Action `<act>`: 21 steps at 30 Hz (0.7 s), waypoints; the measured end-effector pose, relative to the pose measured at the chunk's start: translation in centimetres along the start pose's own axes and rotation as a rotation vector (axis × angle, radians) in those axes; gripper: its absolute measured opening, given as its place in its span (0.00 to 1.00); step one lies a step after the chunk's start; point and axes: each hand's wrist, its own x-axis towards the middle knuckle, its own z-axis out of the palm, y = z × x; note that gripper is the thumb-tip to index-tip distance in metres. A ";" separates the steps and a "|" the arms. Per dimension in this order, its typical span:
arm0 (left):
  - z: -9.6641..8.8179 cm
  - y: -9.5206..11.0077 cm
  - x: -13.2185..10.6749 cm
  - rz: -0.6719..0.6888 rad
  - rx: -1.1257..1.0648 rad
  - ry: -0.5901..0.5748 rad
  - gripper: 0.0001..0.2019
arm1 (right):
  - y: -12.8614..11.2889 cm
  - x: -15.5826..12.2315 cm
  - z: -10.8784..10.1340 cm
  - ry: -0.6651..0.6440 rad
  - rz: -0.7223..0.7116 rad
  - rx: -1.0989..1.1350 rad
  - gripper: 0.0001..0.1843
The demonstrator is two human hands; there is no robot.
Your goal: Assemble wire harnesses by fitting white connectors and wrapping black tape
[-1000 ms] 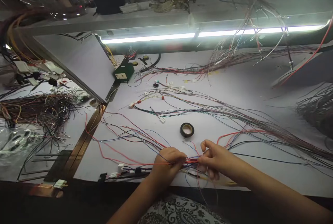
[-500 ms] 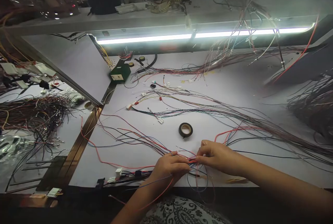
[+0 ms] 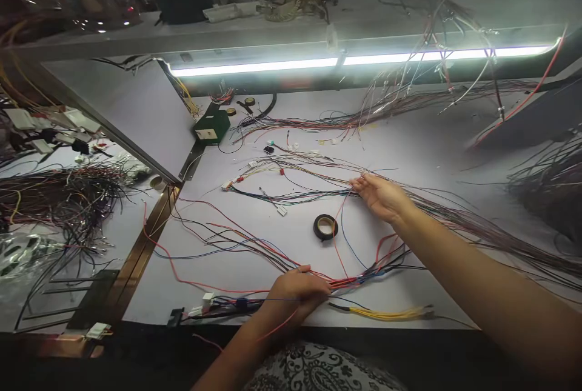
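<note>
Wire bundle: the bundle [image 3: 344, 282], mostly red strands, lies low over the front of the bench [image 3: 291, 221], beside the yellow wires [image 3: 386, 314].
Left fingers: my left hand [image 3: 297, 291] is closed round the bundle; its fingertips are partly hidden.
Right fingers: my right hand [image 3: 379, 197] is held farther back, fingertips together, apparently pinching a red wire [image 3: 337, 248] and a blue wire [image 3: 346, 239] that rise from the bundle.
Done: strands are gathered where my left hand grips; I judge this part-way work.
Outstanding: strands fan out loose to the left; I make out no tape binding the visible stretch.
Black tape roll: the roll [image 3: 326, 238] lies flat behind the bundle, untouched.
Markings: the green box [image 3: 220, 127] bears a pale label, illegible; no brand readable.
</note>
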 end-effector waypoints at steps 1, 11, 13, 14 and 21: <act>-0.1 0.3 0.0 -0.048 -0.030 0.023 0.11 | 0.0 0.3 -0.5 0.023 -0.003 -0.014 0.05; -1.0 0.6 0.9 -0.012 0.335 0.223 0.15 | 0.7 -8.4 -2.1 -0.237 -0.574 -0.783 0.28; -1.1 0.4 1.2 -0.021 0.400 0.189 0.16 | 3.1 -10.4 -2.0 -0.562 -0.729 -1.104 0.24; -1.3 0.4 1.2 -0.046 0.413 0.179 0.17 | 4.5 -11.1 -2.0 -0.671 -0.764 -1.198 0.23; -4.2 1.3 0.5 -0.323 0.052 0.250 0.18 | 10.8 -11.2 -3.6 -0.788 -0.842 -1.429 0.15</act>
